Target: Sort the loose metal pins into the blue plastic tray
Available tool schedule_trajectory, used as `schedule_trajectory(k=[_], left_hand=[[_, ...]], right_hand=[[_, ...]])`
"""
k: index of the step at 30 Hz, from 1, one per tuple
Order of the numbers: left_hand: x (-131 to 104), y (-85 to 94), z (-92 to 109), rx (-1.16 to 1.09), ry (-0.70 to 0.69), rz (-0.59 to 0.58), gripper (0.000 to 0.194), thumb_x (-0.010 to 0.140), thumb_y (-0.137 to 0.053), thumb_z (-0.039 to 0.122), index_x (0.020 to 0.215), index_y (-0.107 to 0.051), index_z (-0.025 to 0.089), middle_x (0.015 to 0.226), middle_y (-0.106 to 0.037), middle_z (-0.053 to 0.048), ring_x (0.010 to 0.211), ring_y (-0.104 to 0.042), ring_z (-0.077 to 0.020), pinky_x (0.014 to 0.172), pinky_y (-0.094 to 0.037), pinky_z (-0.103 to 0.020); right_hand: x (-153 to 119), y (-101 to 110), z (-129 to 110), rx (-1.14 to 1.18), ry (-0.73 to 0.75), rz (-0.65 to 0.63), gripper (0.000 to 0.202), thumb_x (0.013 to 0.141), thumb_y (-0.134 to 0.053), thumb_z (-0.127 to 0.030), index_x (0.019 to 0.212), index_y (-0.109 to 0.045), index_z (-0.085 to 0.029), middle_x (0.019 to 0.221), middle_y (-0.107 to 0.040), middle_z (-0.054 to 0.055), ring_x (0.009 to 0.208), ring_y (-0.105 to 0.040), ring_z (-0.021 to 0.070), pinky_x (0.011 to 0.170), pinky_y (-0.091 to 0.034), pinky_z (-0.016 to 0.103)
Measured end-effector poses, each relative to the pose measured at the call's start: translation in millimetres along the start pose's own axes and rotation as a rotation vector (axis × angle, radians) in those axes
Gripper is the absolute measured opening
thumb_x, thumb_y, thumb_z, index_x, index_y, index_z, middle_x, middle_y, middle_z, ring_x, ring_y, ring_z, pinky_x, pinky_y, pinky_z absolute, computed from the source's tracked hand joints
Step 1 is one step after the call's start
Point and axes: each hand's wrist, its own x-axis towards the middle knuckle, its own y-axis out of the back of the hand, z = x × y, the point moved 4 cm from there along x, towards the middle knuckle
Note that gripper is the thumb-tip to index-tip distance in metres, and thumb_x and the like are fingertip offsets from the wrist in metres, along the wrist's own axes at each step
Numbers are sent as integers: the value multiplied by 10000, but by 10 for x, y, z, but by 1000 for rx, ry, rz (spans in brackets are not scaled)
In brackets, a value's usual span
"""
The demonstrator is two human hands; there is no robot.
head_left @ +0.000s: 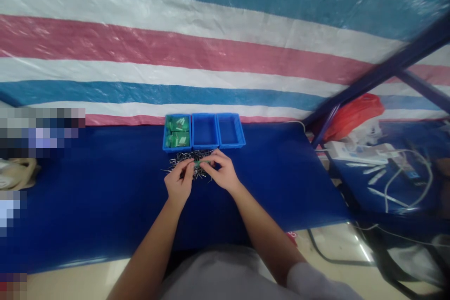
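My left hand and my right hand meet over a pile of thin, dark, shiny metal pieces. Pinched between the fingertips of both is a small greenish piece; it is too small and blurred for me to name its kind. Just behind the pile, three blue plastic bins stand side by side. Green packets with pale pieces lie in the left bin. Nothing shows inside the middle bin or the right bin.
A dark blue cover lies over the table, with a striped plastic sheet hanging behind it. To the right are a blue metal frame, a red plastic bag and a white power strip with cables. A tan bag is far left.
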Motion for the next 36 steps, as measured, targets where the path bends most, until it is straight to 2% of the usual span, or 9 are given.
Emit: schedule_trajectory(k=[3,6,10,14,17,23,27,33,36], left_hand=[[-6,-1,-11,-64,26,-31,275,905,-601,393,1082,-691,203,782,-728,-6,579,-659,-98,613,-563,-233],[-3,18,2,-83,-3,-31,285,921,-568,406,1079,-683,198,823,-738,-26,670,-695,-128,677,-579,-261],[0,16,8,-69,-40,-21,268,928,-557,380,1084,-679,199,826,-730,-34,738,-709,-146,730,-584,-283],[16,-11,25,-100,-110,17,183,893,-615,312,1015,-689,196,1007,-716,-58,712,-712,-130,715,-588,-285],[32,-17,41,-91,-154,27,136,896,-604,275,953,-699,197,1026,-710,-56,681,-706,-116,695,-587,-281],[36,-14,88,-35,-208,-19,126,893,-594,237,909,-716,208,990,-726,-39,635,-681,-93,671,-585,-263],[13,-29,47,-22,-163,-17,148,867,-642,242,995,-708,211,936,-729,-29,654,-682,-100,660,-575,-248],[10,-28,-7,-66,-57,42,430,850,-674,305,1257,-575,205,1021,-704,-59,679,-667,-95,660,-573,-245],[45,-10,48,-38,-79,36,354,855,-663,306,1187,-611,196,936,-677,-40,700,-642,-98,666,-553,-241]], right_hand=[[-3,-6,13,4,-5,-8,132,860,-699,-338,937,-771,-258,657,-610,-3,605,-542,139,644,-502,312],[3,-14,-12,30,-5,-28,150,845,-715,-339,965,-764,-263,800,-703,31,664,-601,153,656,-519,320],[15,1,-61,62,29,-9,166,821,-735,-317,978,-752,-266,943,-720,59,807,-652,186,695,-542,335],[2,18,-24,89,46,39,68,867,-655,-257,888,-718,-240,905,-717,51,806,-659,179,699,-533,329],[-18,13,48,95,8,61,44,855,-657,-267,839,-654,-226,850,-695,32,743,-640,161,696,-524,319],[-34,15,125,189,-74,145,289,835,-708,-303,1094,-596,-242,807,-657,-4,670,-601,134,690,-519,296],[-29,0,178,204,-118,144,243,843,-703,-358,1045,-661,-230,874,-685,27,701,-624,140,684,-534,291],[-31,3,181,202,-90,150,165,820,-734,-334,944,-699,-232,918,-715,39,709,-629,145,681,-545,299],[-29,2,164,211,-76,135,153,826,-730,-317,952,-706,-234,926,-719,43,712,-632,147,686,-547,305]])
